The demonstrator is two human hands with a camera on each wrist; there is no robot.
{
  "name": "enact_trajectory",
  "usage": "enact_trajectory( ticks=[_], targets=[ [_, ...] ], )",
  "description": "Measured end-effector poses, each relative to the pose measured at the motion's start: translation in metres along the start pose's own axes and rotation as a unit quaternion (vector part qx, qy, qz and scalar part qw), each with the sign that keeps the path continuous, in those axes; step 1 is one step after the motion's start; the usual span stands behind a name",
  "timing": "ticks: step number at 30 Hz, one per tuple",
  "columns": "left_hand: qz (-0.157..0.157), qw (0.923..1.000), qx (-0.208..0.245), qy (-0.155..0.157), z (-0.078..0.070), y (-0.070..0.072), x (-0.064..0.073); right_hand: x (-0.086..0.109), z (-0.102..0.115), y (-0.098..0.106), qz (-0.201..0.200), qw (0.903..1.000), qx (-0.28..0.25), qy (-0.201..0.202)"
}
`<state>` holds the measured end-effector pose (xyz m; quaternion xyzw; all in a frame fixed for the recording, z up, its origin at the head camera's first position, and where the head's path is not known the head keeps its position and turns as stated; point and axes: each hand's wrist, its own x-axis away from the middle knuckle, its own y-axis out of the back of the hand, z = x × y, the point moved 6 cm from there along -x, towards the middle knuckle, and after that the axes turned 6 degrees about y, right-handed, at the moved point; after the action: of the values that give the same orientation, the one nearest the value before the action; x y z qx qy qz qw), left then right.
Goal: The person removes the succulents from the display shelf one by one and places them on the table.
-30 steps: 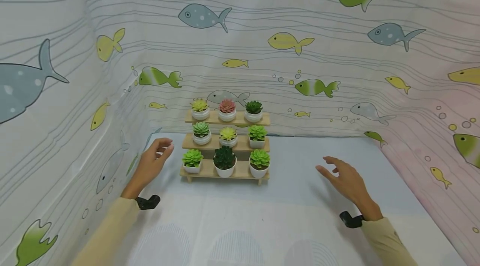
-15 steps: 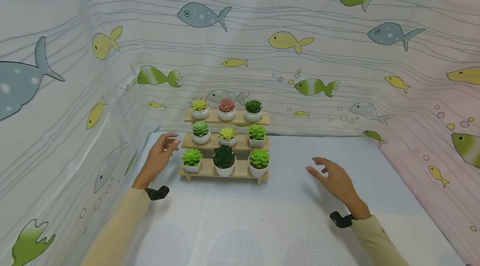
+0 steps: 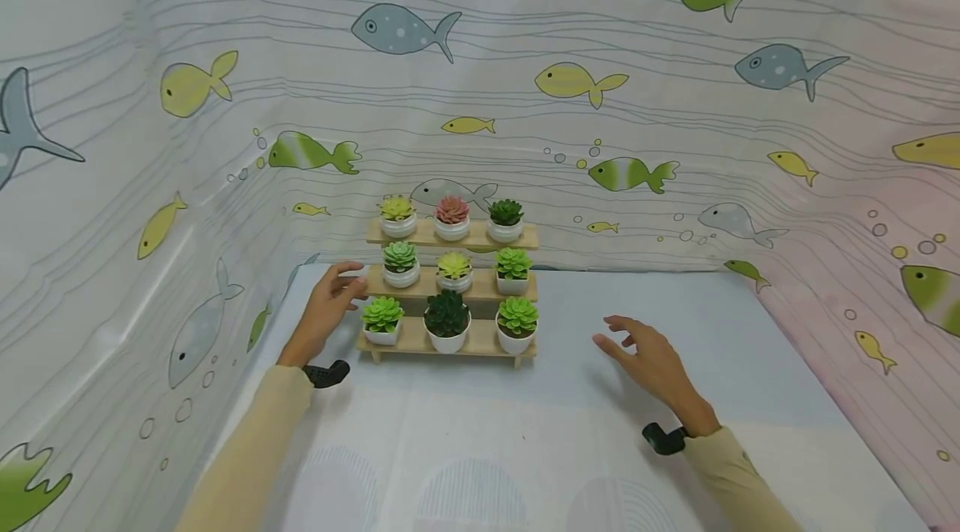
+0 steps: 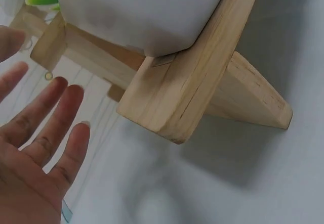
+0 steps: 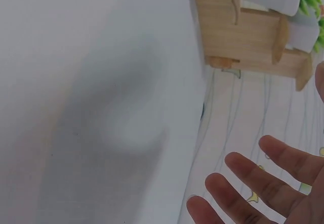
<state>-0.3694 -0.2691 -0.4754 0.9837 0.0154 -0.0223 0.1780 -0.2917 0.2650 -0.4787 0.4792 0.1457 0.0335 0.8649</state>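
Observation:
A three-tier wooden stand bears several potted artificial-looking succulents in white pots, among them a pink one on top and a dark green one at the bottom. My left hand is at the stand's left end, beside the middle board, fingers spread and holding nothing. In the left wrist view its fingertips lie close to the board ends; I cannot tell whether any touch. My right hand hovers right of the stand, apart from it, with loosely bent fingers. The right wrist view shows that hand holding nothing.
The stand rests on a pale blue and white table cover. Fish-printed sheeting hangs behind and along both sides. The left sheet runs close to my left forearm. Each wrist wears a black camera mount.
My left hand has moved right and slightly away from me, up to the stand's left end. My right hand has shifted left, nearer the stand. The stand and plants stay put.

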Motion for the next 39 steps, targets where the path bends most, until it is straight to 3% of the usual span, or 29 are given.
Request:
enact_trajectory(
  ticks=[16, 27, 39],
  targets=[
    [0.051, 0.9979, 0.028, 0.029, 0.007, -0.010, -0.010, -0.007, 0.016, -0.014, 0.008, 0.9997, -0.020, 0.010],
    [0.042, 0.9963, 0.050, 0.057, 0.023, -0.012, -0.015, -0.015, 0.034, -0.020, -0.008, 0.9979, -0.035, 0.053],
    [0.045, 0.9964, 0.042, 0.059, 0.021, -0.014, -0.018, -0.025, 0.054, -0.027, -0.009, 0.9924, -0.102, 0.068]
  ],
)
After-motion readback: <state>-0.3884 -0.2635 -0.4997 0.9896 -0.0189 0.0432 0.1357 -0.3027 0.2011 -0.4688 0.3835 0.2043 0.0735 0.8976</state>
